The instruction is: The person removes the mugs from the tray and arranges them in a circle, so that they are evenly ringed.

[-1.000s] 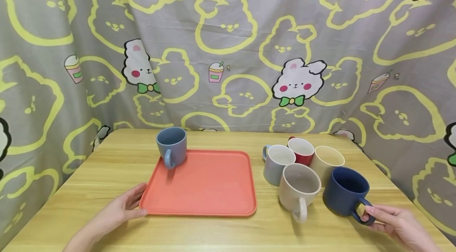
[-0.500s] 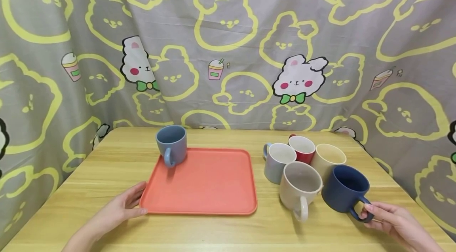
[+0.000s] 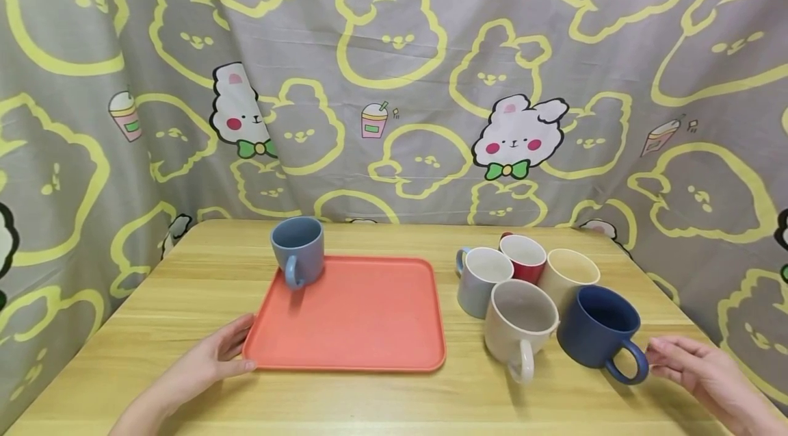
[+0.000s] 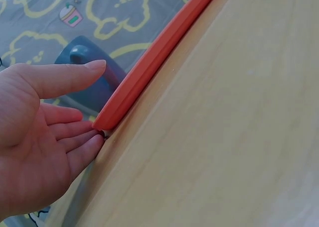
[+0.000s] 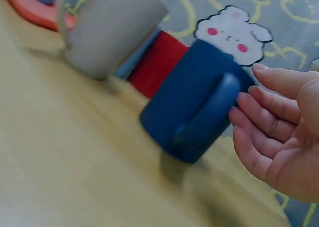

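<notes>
My left hand (image 3: pixel 212 357) rests at the near left corner of a coral-red tray (image 3: pixel 363 364), its fingers fairly straight. In the left wrist view the fingertips meet the tray's corner (image 4: pixel 107 118) while the thumb stands apart above it. A blue-grey mug (image 3: pixel 301 251) sits on the tray's far left corner. Right of the navy mug (image 3: pixel 594 337), my right hand (image 3: pixel 708 367) has loosely bent fingers and holds nothing. Its fingertips lie close beside the mug's handle (image 5: pixel 214 107); whether they touch it is unclear. That mug stands upright on the table.
Beside the navy mug are a beige mug (image 3: pixel 517 333), a pale grey-blue mug (image 3: pixel 477 289), a red mug (image 3: pixel 526 270) and a cream mug (image 3: pixel 563 278), all near one another on the wooden table (image 3: pixel 369 408). A patterned curtain (image 3: pixel 425 100) hangs behind.
My right hand has let go of the navy mug's handle and drawn back to the right. The mug shifted slightly toward the beige mug earlier. My left hand keeps its place at the tray.
</notes>
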`<state>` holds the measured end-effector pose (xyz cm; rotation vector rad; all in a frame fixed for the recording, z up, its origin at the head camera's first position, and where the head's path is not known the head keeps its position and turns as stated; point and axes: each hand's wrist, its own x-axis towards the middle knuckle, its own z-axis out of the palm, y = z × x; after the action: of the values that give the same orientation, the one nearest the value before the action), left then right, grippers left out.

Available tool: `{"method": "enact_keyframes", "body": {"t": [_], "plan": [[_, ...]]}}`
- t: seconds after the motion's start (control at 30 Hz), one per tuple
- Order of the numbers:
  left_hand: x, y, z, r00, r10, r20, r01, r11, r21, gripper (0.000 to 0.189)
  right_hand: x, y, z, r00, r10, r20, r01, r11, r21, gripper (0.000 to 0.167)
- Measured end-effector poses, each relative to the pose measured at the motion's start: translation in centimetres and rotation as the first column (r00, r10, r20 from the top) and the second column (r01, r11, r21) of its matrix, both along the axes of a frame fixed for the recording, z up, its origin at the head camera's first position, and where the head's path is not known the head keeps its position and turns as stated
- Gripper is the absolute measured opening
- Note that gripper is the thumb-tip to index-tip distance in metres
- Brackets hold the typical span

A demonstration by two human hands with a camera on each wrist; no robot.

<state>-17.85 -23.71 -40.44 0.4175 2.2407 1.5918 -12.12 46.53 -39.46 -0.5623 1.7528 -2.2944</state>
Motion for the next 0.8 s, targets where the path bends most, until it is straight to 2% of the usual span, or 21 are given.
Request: {"method": "enact_keyframes", "body": {"t": [0.17,0.27,0.4,0.53,0.63,0.8], "plan": [[0.1,-0.1,0.0,1.000,0.006,-0.003,-0.006,1.000,-0.002,0.084,-0.2,0.3,2.1,0.993,-0.114,-0.038,0.116,0.991,0.065,0.045],[0.1,-0.2,0.0,1.000,0.005,-0.008,-0.005,1.000,0.001,0.084,-0.7,-0.1,3.4,0.987,-0.139,-0.083,0.147,0.984,0.103,0.043],[0.2,-0.2,0.0,1.000,0.003,-0.001,-0.003,1.000,-0.001,0.085,-1.5,-1.0,5.0,0.981,-0.122,-0.154,0.138,0.985,0.099,0.042],[0.1,-0.1,0.0,1.000,0.003,0.004,-0.003,1.000,-0.005,0.085,-2.4,-2.8,7.0,0.969,-0.107,-0.221,0.140,0.980,0.139,0.039],[0.0,0.0,0.0,1.000,0.002,-0.006,-0.002,1.000,-0.001,0.085,-3.4,-4.5,8.5,0.960,-0.056,-0.274,0.099,0.984,0.149,0.039],[0.1,0.0,0.0,1.000,0.000,-0.018,0.001,1.000,0.029,0.086,-5.2,-8.2,10.7,0.952,0.016,-0.306,0.039,0.984,0.172,0.038]]}}
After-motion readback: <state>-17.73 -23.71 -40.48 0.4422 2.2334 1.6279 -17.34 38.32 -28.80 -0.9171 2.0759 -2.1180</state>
